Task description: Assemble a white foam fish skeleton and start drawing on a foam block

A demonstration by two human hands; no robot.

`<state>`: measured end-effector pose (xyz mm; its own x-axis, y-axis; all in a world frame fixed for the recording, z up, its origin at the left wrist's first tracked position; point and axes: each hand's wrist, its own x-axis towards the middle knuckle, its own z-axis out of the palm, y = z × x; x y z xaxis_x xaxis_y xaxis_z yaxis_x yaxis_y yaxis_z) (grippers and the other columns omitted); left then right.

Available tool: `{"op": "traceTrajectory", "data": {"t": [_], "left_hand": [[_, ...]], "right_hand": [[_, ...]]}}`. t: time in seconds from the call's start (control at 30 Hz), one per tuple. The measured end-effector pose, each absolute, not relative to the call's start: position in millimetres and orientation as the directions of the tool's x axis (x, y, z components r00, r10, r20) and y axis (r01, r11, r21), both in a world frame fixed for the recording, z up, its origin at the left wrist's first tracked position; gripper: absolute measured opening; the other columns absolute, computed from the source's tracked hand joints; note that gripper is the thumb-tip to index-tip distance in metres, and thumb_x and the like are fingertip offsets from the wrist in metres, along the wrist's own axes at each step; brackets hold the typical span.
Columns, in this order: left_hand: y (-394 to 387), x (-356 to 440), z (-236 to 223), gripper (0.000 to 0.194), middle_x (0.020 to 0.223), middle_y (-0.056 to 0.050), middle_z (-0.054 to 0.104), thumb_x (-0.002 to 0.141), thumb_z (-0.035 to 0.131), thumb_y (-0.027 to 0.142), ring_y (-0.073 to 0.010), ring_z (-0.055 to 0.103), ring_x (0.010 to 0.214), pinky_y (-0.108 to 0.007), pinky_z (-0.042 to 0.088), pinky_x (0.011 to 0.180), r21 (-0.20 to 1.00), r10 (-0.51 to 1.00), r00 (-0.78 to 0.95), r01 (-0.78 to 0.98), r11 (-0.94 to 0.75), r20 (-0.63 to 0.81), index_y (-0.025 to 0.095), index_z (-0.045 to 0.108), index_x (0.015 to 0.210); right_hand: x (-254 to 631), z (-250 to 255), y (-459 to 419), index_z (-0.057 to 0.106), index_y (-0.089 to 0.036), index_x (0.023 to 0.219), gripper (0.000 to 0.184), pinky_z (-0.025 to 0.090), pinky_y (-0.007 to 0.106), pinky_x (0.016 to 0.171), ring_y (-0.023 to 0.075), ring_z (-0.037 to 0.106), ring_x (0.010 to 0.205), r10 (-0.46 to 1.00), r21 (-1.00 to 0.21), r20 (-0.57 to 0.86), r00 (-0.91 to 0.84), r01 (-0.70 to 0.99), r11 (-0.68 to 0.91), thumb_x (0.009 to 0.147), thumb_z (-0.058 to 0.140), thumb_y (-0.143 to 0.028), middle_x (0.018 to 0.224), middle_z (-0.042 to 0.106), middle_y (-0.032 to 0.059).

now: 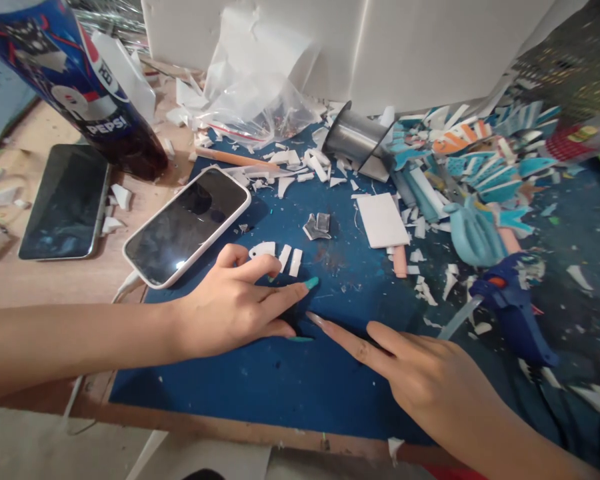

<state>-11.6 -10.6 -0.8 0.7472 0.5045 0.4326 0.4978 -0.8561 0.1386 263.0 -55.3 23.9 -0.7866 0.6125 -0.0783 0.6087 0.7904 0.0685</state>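
My left hand (240, 303) rests on a blue mat (260, 380), fingers curled, thumb and index finger pinching at a small dark piece (294, 323) I cannot make out. My right hand (420, 377) comes in from the right. Its index finger is stretched out, its tip touching the mat next to the same spot, and its other fingers are folded. Small white foam bits (287, 257) lie just beyond my left fingers. A white-cased phone (187, 225) lies face up to the left of them.
A second phone (65, 200) lies on the wooden table at left, behind it a Pepsi bottle (87, 93). A blue glue gun (510, 300) lies right, by several blue and orange foam cut-outs (485, 167). A white square (383, 219), metal cup (353, 137), plastic bag (260, 93) and pencil (235, 159) lie farther back.
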Motion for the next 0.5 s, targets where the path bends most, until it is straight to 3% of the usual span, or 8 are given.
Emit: {"op": "traceTrajectory", "data": {"t": [0.27, 0.5], "left_hand": [[-11.3, -11.1, -1.9, 0.035, 0.065, 0.0, 0.071, 0.099, 0.05, 0.039, -0.0225, 0.06, 0.087, -0.036, 0.028, 0.068, 0.161, 0.516, 0.75, 0.497, -0.852, 0.414, 0.01, 0.06, 0.115], [-11.7, -15.0, 0.7, 0.038, 0.091, -0.005, 0.076, 0.093, 0.061, 0.037, -0.0242, 0.057, 0.09, -0.037, 0.033, 0.07, 0.182, 0.456, 0.723, 0.428, -0.886, 0.519, 0.01, 0.058, 0.119]], "right_hand": [[273.7, 29.8, -58.1, 0.001, -0.026, 0.155, 0.093, 0.041, 0.022, 0.036, 0.0077, 0.048, 0.035, 0.646, 0.119, -0.039, -0.762, 0.638, 0.761, 0.074, 0.026, 0.012, 0.069, 0.058, -0.0041], [293.4, 42.9, -63.6, 0.007, -0.032, 0.156, 0.08, 0.046, 0.02, 0.039, 0.0075, 0.049, 0.037, 0.699, 0.093, -0.009, -0.715, 0.696, 0.712, 0.087, 0.025, 0.004, 0.074, 0.063, -0.0015]]}}
